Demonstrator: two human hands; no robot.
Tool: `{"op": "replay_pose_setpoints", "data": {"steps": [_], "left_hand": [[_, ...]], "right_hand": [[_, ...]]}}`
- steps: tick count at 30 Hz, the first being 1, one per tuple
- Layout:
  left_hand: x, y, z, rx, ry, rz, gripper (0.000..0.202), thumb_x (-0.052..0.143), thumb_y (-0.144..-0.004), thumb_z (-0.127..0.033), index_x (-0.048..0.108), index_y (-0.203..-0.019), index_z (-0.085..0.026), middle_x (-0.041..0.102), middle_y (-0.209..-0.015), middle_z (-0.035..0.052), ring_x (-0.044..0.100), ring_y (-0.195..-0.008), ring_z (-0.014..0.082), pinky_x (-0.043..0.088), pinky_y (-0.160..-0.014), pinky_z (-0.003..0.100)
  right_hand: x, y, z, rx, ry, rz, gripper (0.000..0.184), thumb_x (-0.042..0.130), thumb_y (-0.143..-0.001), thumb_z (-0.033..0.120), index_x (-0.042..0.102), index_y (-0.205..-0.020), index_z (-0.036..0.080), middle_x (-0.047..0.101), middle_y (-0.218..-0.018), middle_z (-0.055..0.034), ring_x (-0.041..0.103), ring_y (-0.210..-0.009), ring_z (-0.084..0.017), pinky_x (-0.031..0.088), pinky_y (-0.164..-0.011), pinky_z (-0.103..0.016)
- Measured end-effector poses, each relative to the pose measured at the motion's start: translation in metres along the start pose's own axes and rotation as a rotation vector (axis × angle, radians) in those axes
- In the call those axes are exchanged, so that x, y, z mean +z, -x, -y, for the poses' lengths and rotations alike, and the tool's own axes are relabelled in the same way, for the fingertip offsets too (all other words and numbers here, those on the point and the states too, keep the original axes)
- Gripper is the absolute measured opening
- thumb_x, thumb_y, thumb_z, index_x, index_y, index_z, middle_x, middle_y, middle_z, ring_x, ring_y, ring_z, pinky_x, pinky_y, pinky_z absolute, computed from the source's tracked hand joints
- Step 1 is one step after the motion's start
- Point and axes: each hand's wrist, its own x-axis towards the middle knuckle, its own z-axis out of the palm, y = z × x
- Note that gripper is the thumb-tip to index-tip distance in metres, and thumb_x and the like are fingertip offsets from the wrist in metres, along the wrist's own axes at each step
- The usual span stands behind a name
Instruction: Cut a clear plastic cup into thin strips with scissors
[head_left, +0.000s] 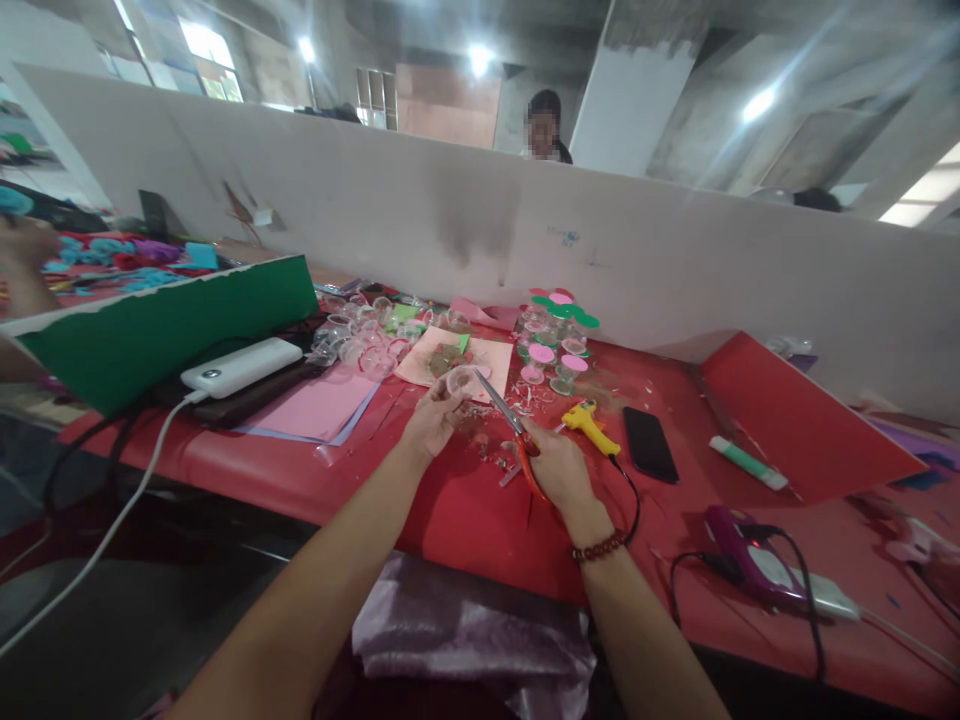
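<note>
Orange-handled steel scissors (517, 428): grip loops partly hidden by R hand (556, 468); small clear plastic cup (463, 382): near side partly covered by L hand (435, 420), blade-to-cup contact unclear. Shiny lilac cloth (469, 625) & bare forearms (322, 570) cut off at btm edge; dark-haired person (545, 120) behind long white partition (315, 160) hidden approx. shoulders down. Blue partition lettering (566, 238) illegible; tiny pale scraps (532, 400) too small to ID.

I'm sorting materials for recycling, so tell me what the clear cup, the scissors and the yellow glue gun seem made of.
Clear cup: probably thin, smooth plastic, being see-through; glass can't be excluded.
Scissors: grey blades, likely metal; orange-red handles, probably plastic, given their even colour.
Yellow glue gun: likely hard moulded plastic, from its uniform colour; finish unclear.
</note>
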Motion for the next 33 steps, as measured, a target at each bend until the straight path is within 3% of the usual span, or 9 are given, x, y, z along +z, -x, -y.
{"op": "replay_pose_setpoints", "data": {"steps": [7, 18, 22, 26, 33], "left_hand": [[0.0071, 0.0029, -0.0012, 0.078, -0.046, -0.015, 0.043, 0.07, -0.063, 0.003, 0.063, -0.099, -0.019, 0.069, -0.1, -0.0008, 0.064, -0.074, 0.0064, 0.051, -0.071, 0.017], [0.0051, 0.0034, -0.0035, -0.045, 0.038, -0.048, 0.031, 0.067, -0.071, -0.007, 0.062, -0.1, -0.016, 0.067, -0.078, 0.0021, 0.061, -0.064, 0.0087, 0.052, -0.062, 0.019], [0.007, 0.0048, -0.0048, -0.04, 0.054, -0.042, 0.028, 0.065, -0.073, -0.008, 0.063, -0.099, -0.017, 0.068, -0.085, 0.0022, 0.061, -0.064, 0.0079, 0.052, -0.062, 0.02], [0.0083, 0.0068, -0.0056, -0.036, 0.041, -0.005, 0.027, 0.065, -0.073, -0.007, 0.064, -0.099, -0.016, 0.069, -0.093, 0.0033, 0.061, -0.067, 0.0077, 0.052, -0.064, 0.02], [0.0068, 0.0052, -0.0051, -0.029, 0.043, -0.011, 0.036, 0.065, -0.071, -0.003, 0.063, -0.103, -0.018, 0.069, -0.094, 0.0019, 0.063, -0.07, 0.0083, 0.051, -0.066, 0.02]], "right_hand": [[-0.0004, 0.0001, -0.001, -0.01, -0.026, -0.014, 0.037, 0.047, -0.092, 0.045, 0.058, -0.123, 0.027, 0.073, -0.094, -0.0056, 0.067, -0.083, -0.018, 0.037, -0.064, -0.023], [-0.0044, 0.0011, 0.0019, 0.063, 0.067, -0.184, 0.048, 0.053, -0.087, 0.052, 0.055, -0.129, 0.029, 0.065, -0.115, -0.0072, 0.061, -0.099, -0.022, 0.044, -0.08, -0.029], [-0.0015, 0.0008, 0.0002, 0.061, 0.08, -0.203, 0.049, 0.054, -0.086, 0.055, 0.056, -0.127, 0.029, 0.066, -0.115, -0.007, 0.061, -0.099, -0.023, 0.043, -0.081, -0.031], [0.0012, -0.0003, -0.0038, 0.084, 0.073, -0.201, 0.044, 0.054, -0.088, 0.046, 0.055, -0.129, 0.028, 0.065, -0.118, -0.0061, 0.061, -0.1, -0.022, 0.043, -0.078, -0.028], [0.0017, -0.0009, -0.006, 0.049, 0.074, -0.2, 0.041, 0.055, -0.089, 0.043, 0.056, -0.127, 0.03, 0.067, -0.115, -0.0039, 0.062, -0.099, -0.019, 0.043, -0.076, -0.026]]}}
